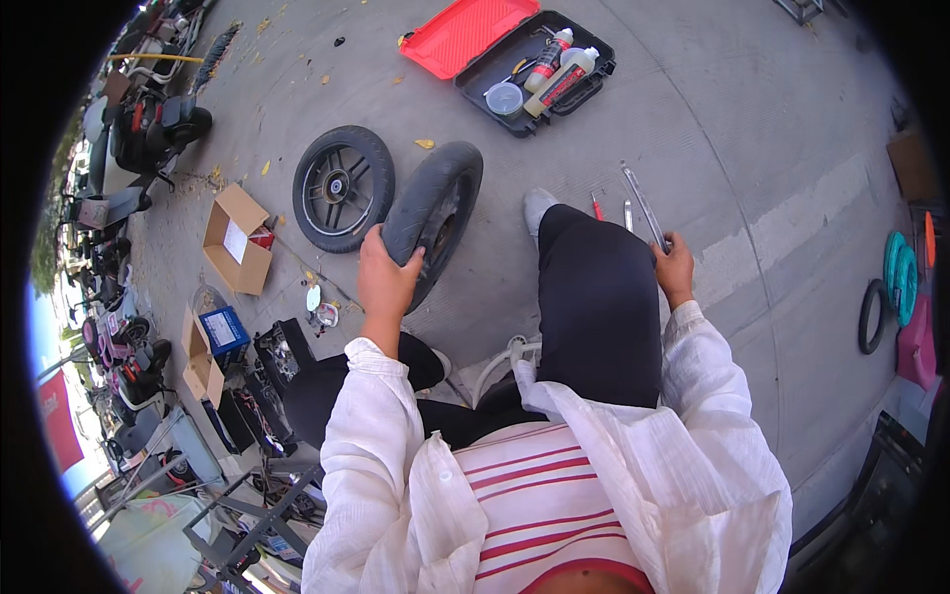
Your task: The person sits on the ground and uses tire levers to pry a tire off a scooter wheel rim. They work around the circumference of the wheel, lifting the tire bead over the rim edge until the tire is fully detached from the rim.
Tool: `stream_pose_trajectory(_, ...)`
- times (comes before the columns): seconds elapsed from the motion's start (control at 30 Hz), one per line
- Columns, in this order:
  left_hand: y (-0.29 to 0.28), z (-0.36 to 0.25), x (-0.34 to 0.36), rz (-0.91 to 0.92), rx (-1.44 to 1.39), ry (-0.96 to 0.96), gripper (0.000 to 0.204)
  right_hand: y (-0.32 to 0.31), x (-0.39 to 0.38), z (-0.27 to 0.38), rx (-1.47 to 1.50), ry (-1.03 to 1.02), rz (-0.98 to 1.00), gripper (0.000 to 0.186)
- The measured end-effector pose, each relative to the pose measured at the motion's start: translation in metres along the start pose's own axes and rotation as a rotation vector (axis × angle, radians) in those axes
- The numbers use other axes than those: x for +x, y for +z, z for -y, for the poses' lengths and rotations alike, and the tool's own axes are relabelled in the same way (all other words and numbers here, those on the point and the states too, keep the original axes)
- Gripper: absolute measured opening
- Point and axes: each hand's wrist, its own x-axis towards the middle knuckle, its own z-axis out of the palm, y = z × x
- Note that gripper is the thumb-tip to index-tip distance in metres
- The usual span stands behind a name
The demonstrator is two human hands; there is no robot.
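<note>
My left hand [388, 277] grips an upright black tyre [455, 183], thumb on its tread; its inner side is mostly shaded. Behind it, a wheel with a black spoked rim [361, 198] lies flat on the pavement. At the right, beside my knee, my right hand [675, 259] is closed on the lower end of a long silver metal bar tool [638, 198]. Left of that bar, a red-handled tool [597, 206] and a short silver tool [627, 215] lie on the ground, partly behind my leg.
An open toolbox [475, 35] holds bottles and a tub. At left are cardboard boxes [252, 272], a blue box [226, 334], metal parts [277, 351] and parked scooters [148, 139]. At right lie a thin black ring [871, 317], teal coiled item [901, 277] and pink item [918, 346].
</note>
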Motion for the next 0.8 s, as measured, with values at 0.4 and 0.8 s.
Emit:
stream_pose_trajectory(0.4,-0.003,0.025,-0.056,-0.009,-0.138,-0.048,0.070,-0.116,-0.035,0.036,0.361,-0.242,-0.074,0.030)
stream_pose_trajectory(0.8,-0.001,0.057,-0.058,0.178,-0.364,-0.175,0.071,-0.229,-0.065,0.140,0.275,-0.476,-0.247,0.022)
